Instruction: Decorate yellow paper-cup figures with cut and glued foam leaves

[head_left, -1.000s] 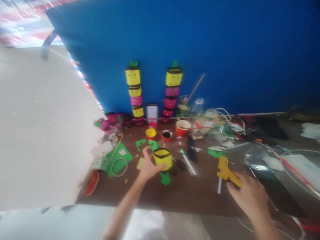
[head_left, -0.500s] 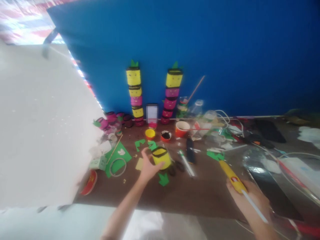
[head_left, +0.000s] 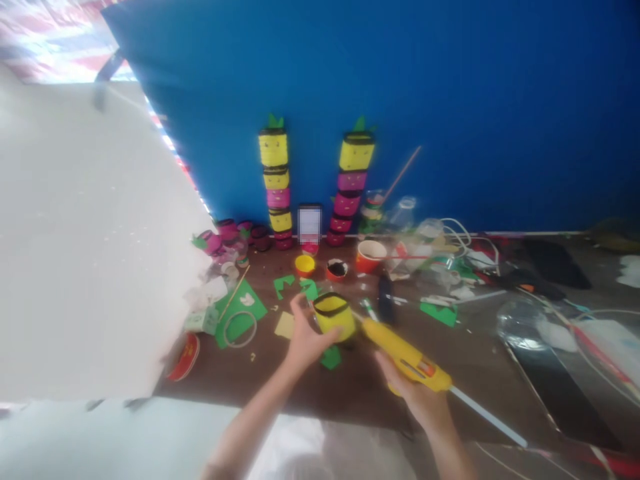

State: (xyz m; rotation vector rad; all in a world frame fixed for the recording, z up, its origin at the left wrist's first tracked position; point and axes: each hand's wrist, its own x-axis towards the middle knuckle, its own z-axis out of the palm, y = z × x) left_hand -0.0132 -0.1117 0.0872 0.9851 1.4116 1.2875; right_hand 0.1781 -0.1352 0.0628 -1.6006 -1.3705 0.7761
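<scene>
My left hand (head_left: pixel 311 337) grips a small yellow cup with a black rim (head_left: pixel 336 321), thumb in front and fingers at its left side. In my right hand (head_left: pixel 413 390) is a yellow hot glue gun (head_left: pixel 407 355), a long white glue stick jutting from its back end. The gun's nozzle points left and lies close against the cup's right side; whether they touch I cannot tell. Just below the cup lies a green paper leaf cutout (head_left: pixel 331 358), partly covered by my left hand.
Two stacks of yellow and pink cups, a left stack (head_left: pixel 275 180) and a right stack (head_left: pixel 353 180), stand before the blue board (head_left: pixel 450 100). Paint pots, including a yellow one (head_left: pixel 305 265), and a red-white cup (head_left: pixel 371 257) sit behind my hands. Green paper (head_left: pixel 240 310) lies left, a dark tablet-like slab (head_left: pixel 560 393) right.
My right hand has brought the glue gun leftward from the right side of the table to the yellow cup. My left hand still holds the cup; the view has shifted slightly.
</scene>
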